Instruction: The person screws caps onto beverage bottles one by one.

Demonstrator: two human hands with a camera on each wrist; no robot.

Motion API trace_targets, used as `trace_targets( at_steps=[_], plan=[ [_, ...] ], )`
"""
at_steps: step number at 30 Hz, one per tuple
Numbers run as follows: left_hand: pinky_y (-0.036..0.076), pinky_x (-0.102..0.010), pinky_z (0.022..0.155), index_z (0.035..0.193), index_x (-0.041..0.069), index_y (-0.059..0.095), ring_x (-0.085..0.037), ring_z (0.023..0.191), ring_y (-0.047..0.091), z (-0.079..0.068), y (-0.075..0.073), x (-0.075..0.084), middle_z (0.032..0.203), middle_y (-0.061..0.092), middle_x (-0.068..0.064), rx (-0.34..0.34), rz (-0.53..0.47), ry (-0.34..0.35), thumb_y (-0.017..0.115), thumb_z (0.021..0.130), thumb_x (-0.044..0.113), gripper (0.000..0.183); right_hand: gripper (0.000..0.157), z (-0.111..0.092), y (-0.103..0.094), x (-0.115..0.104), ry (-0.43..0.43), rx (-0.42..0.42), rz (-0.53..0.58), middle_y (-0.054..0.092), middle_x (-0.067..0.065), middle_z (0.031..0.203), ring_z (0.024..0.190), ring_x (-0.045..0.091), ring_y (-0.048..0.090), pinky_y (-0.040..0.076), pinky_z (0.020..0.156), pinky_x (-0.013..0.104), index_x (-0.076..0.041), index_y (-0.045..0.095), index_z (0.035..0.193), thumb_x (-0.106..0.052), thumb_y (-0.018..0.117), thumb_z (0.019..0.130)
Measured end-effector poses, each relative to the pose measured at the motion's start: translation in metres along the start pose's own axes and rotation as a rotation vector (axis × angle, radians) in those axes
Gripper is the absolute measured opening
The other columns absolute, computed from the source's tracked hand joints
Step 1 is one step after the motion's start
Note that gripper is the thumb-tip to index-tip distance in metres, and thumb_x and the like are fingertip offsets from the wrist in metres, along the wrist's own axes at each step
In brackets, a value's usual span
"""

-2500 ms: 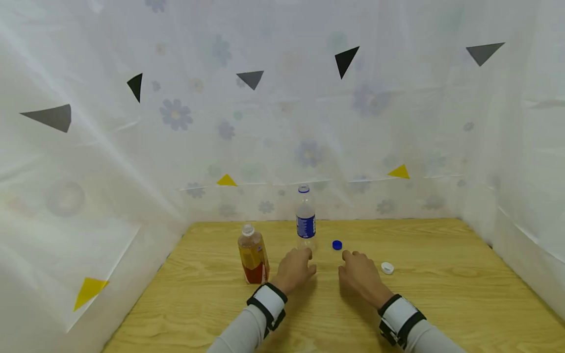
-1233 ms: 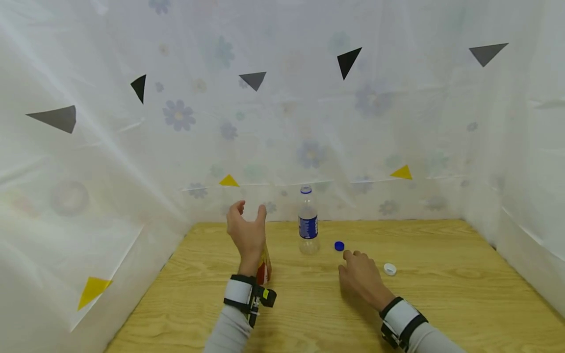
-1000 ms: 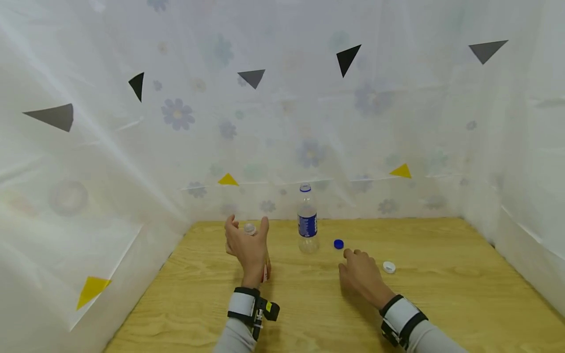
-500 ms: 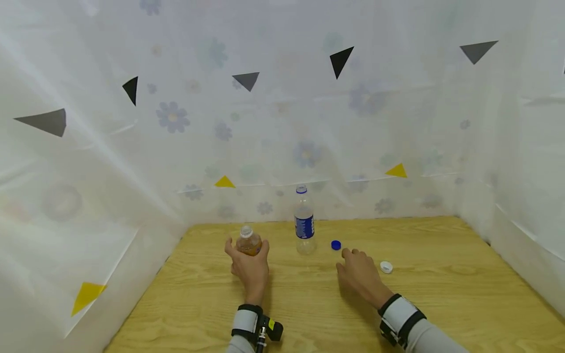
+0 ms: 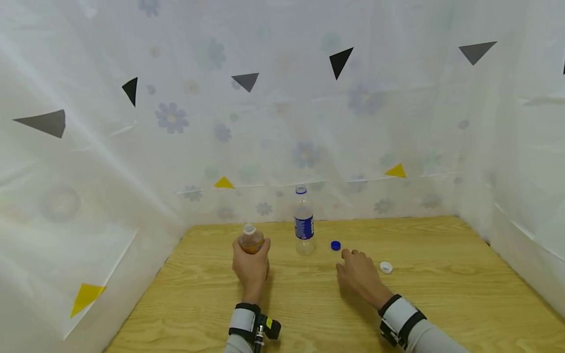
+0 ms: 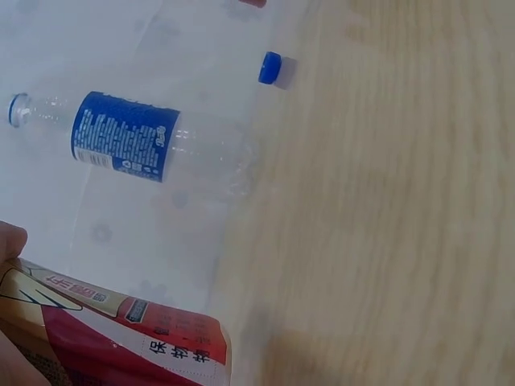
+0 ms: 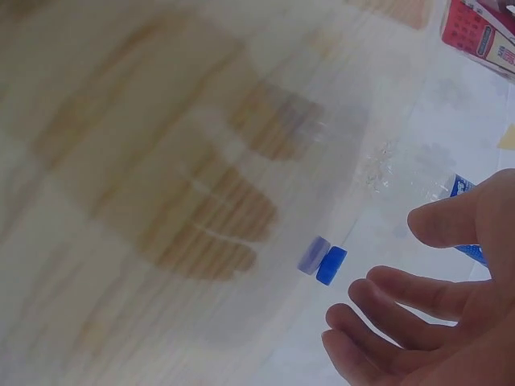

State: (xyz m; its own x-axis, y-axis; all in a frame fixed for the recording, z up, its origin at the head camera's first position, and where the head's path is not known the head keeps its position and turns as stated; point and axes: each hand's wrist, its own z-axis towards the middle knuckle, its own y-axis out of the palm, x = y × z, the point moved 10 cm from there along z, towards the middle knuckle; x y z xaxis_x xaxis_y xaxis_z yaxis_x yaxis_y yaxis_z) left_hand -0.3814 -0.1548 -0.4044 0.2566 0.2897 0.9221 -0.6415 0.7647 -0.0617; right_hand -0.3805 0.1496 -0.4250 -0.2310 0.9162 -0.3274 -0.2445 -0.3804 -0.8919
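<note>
My left hand (image 5: 250,267) grips a capless drink bottle (image 5: 251,240) with a red and yellow label, its fingers wrapped round the body and the white neck showing above. In the left wrist view the label of this drink bottle (image 6: 137,338) fills the lower left. My right hand (image 5: 361,274) holds nothing, fingers loosely bent just above the table. Close to its fingertips lies a blue bottle cap (image 5: 336,245), also seen in the right wrist view as a blue cap (image 7: 331,265). A white cap (image 5: 386,267) lies to the right of that hand.
A clear, capless plastic bottle (image 5: 304,228) with a blue label stands upright between the hands, farther back. The wooden table (image 5: 309,314) ends at a white plastic sheet (image 5: 282,122) with flower prints and triangles.
My left hand has gone from beside the clear bottle, up and over to the left, then down onto the drink bottle, which it now grips. The right hand has stayed put.
</note>
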Motion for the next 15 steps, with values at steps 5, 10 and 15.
trace_targets(
  at_steps=[5, 10, 15],
  plan=[
    [0.058, -0.047, 0.075, 0.131, 0.012, 0.058, -0.028, 0.09, 0.069, -0.001, 0.012, 0.018, 0.108, 0.071, -0.011, -0.085, -0.033, 0.034, 0.088, 0.079, 0.03, 0.062, 0.029, 0.002, 0.001, 0.0, 0.005, -0.007, 0.011, 0.068, 0.023, 0.1, 0.088, 0.038, 0.067, 0.058, 0.073, 0.05, 0.006, 0.066, 0.113, -0.017, 0.067, 0.096],
    [0.058, -0.048, 0.08, 0.132, 0.012, 0.058, -0.028, 0.097, 0.069, -0.002, 0.024, 0.035, 0.114, 0.07, -0.01, -0.19, -0.045, 0.041, 0.089, 0.078, 0.032, 0.065, 0.028, 0.003, 0.001, 0.0, 0.009, -0.013, 0.029, 0.068, 0.023, 0.102, 0.089, 0.037, 0.067, 0.058, 0.073, 0.049, 0.006, 0.066, 0.114, -0.016, 0.066, 0.096],
    [0.058, -0.049, 0.084, 0.132, 0.012, 0.059, -0.029, 0.102, 0.069, -0.005, 0.037, 0.051, 0.117, 0.069, -0.011, -0.308, -0.019, 0.05, 0.088, 0.079, 0.032, 0.065, 0.028, 0.003, 0.001, 0.001, 0.018, -0.013, 0.041, 0.068, 0.022, 0.103, 0.089, 0.037, 0.068, 0.058, 0.074, 0.049, 0.006, 0.066, 0.114, -0.015, 0.065, 0.097]
  ],
)
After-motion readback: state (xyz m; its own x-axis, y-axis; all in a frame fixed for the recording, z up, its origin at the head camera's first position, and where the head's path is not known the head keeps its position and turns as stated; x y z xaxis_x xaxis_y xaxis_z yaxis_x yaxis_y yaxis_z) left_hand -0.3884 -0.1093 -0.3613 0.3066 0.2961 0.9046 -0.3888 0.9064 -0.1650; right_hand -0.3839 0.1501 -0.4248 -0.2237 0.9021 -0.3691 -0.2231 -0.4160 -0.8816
